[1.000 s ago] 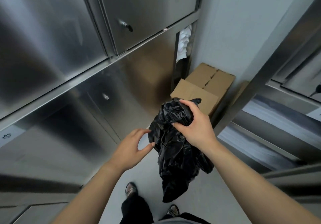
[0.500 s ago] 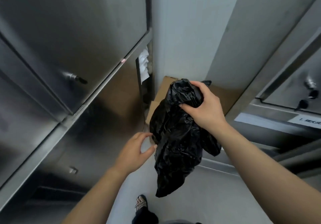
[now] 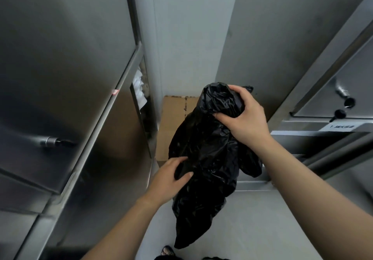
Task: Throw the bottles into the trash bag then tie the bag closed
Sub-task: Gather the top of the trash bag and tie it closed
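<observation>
The black trash bag (image 3: 207,165) is off the floor, held in mid-air in front of the person, crumpled and hanging limp with its lowest tip near the bottom edge of the view. The right hand (image 3: 245,116) is closed around the bunched upper end of the bag, fingers wrapped over the top and thumb pressed into the plastic below. The left hand (image 3: 169,179) is lower, on the bag's left side, with thumb and fingers pinching a fold of the plastic. Whether the bag holds anything cannot be told; it appears slack and mostly flat. No bottles can be made out. Behind the bag a brown cardboard box (image 3: 173,126) sits on the floor against the grey wall (image 3: 191,37). To the left stand stainless steel cabinet doors (image 3: 60,58), one bearing a key in its lock (image 3: 54,141). To the right is a further steel unit with a lock (image 3: 343,94) and a white label (image 3: 341,127), its text too blurred to read. A patterned shoe (image 3: 168,250) shows at the bottom edge.
</observation>
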`<state>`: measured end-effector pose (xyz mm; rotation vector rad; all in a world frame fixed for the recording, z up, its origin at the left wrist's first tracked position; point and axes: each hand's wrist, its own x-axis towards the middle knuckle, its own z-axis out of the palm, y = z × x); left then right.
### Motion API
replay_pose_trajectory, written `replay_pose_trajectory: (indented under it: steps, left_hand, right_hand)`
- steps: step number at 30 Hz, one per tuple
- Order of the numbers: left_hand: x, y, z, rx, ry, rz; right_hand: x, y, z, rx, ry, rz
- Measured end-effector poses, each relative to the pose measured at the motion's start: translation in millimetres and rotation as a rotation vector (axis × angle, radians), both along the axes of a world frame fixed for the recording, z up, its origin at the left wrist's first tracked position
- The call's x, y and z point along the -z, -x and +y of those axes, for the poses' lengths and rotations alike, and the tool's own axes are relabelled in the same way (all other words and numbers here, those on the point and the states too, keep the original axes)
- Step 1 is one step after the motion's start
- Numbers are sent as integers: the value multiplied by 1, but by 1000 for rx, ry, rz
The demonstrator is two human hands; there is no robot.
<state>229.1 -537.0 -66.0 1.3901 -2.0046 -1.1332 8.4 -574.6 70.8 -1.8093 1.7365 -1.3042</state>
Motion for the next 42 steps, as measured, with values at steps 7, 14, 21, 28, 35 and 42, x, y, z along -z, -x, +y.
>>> replay_pose_trajectory:
  steps: [7, 14, 21, 28, 35, 42]
  left_hand:
    - [15, 22, -2, 21, -51, 55]
    - [13, 20, -5, -74, -105, 168]
    - [-6, -3, -12, -257, -172, 351]
    - [-32, -5, -17, -351, -133, 476]
    - [-72, -14, -40, -453, 7, 528]
    - [-126, -21, -87, -451, 256, 456]
  right_hand:
    - [-5, 7, -5, 43, 9, 21]
    - [-5, 22, -9, 63, -15, -3]
    - [5, 35, -12, 89, -30, -41]
    - [5, 40, -14, 110, -23, -64]
    - [-10, 41, -14, 117, -8, -94]
    - [-41, 29, -23, 105, 74, -121]
